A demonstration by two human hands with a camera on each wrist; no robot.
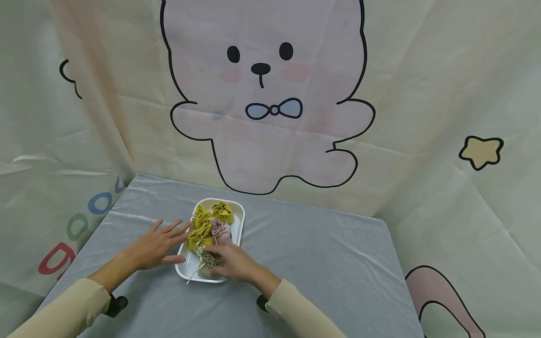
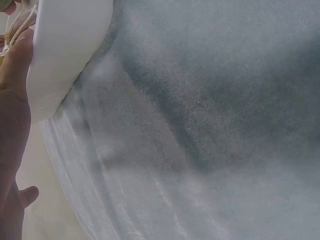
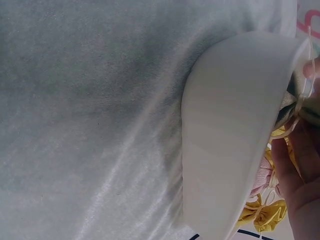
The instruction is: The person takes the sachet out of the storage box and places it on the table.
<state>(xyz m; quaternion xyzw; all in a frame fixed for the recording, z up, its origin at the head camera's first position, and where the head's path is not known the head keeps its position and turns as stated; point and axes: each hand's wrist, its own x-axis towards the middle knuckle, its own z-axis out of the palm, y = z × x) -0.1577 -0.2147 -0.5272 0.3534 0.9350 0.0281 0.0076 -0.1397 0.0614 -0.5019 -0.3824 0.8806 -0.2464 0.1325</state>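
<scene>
A white tray [image 1: 243, 220] holds small drawstring pouches: several yellow pouches [image 1: 222, 212] at the far and left side, a pink pouch [image 1: 220, 230] beside them, and a green pouch [image 1: 205, 271] at the near end. My right hand [image 1: 238, 264] reaches over the near right rim and grips the green pouch, with fingers and thumb on either side of it; a pale cord trails over the rim. At the left rim, my left hand [image 1: 158, 244] lies with fingers spread and straight. The left wrist view shows its thumb [image 2: 17, 60] against the tray's edge.
A grey-blue cloth [image 1: 321, 263] covers the table beneath the tray. Behind stands a pale curtain [image 1: 422, 94] printed with a cartoon bear and a star. Dark wrist-mounted devices [image 1: 116, 306] sit under both sleeves.
</scene>
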